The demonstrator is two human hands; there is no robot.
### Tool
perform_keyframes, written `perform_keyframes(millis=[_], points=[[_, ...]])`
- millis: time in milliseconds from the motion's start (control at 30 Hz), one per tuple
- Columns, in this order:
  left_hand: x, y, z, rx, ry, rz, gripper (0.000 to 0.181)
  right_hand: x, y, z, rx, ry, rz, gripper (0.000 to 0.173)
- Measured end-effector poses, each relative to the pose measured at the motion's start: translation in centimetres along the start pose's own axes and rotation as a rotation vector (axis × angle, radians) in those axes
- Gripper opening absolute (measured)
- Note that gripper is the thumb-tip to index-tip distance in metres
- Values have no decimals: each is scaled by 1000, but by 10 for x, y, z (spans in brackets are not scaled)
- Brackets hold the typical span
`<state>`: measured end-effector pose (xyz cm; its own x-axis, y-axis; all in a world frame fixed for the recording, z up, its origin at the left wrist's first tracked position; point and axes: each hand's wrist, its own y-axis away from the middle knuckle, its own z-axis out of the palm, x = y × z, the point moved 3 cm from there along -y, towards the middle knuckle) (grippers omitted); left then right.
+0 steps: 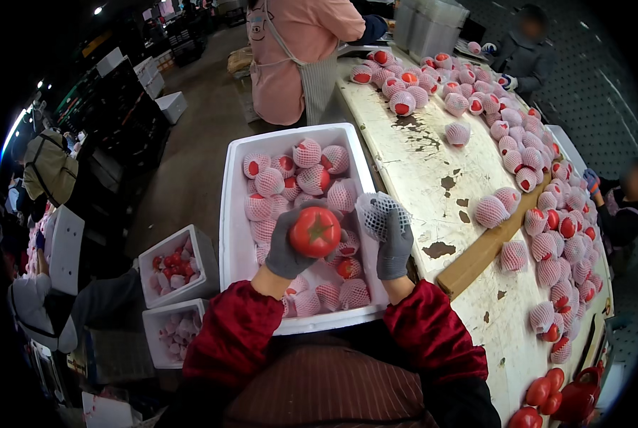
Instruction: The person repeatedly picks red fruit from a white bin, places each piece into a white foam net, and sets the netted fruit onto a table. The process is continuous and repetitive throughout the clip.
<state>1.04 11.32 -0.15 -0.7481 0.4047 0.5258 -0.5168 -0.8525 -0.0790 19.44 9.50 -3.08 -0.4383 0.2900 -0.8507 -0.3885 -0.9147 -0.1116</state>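
My left hand point(292, 243), in a grey glove, holds a bare red tomato point(315, 232) with its green star-shaped stem mark facing up. It is above a white foam box point(225, 230) right in front of me. Inside the box lie many tomatoes in pinkish foam net sleeves point(270, 182). Over the box's right rim is my right hand point(395, 246), also gloved in grey, its fingers and thumb closed on a white foam net sleeve point(383, 216). Whether anything is inside that sleeve I cannot tell.
To the right, a worn white table point(404, 155) bears many netted tomatoes point(565, 251), a cardboard strip point(485, 251) and a few bare tomatoes point(538, 391). A person in an apron point(292, 64) stands beyond the box. Two smaller foam boxes point(204, 257) are at lower left. Other people work on both sides.
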Motion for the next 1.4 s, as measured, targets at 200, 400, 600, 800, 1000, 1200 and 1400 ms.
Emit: perform_keyframes(millis=[200, 400, 600, 800, 1000, 1200, 1400], points=[[-20, -6, -17, 309, 60, -221, 57, -9, 17, 15, -265, 465, -194, 50], [-28, -6, -5, 327, -250, -251, 73, -13, 15, 37, -529, 740, -451, 67], [-34, -26, -145, -341, 126, -455, 66, 8, 8, 22, -445, -163, 395, 61], [-43, -13, -7, -170, -1462, -83, 54, 2, 12, 22, -374, -535, 671, 65], [-43, -8, -61, 292, -249, -134, 16, 14, 11, 15, -444, -431, 654, 61], [1, 6, -23, 400, -1154, 584, 22, 11, 13, 23, -375, 494, 79, 67], [-26, -5, 10, -69, -940, 146, 29, 5, -7, -24, -65, -264, 323, 52]])
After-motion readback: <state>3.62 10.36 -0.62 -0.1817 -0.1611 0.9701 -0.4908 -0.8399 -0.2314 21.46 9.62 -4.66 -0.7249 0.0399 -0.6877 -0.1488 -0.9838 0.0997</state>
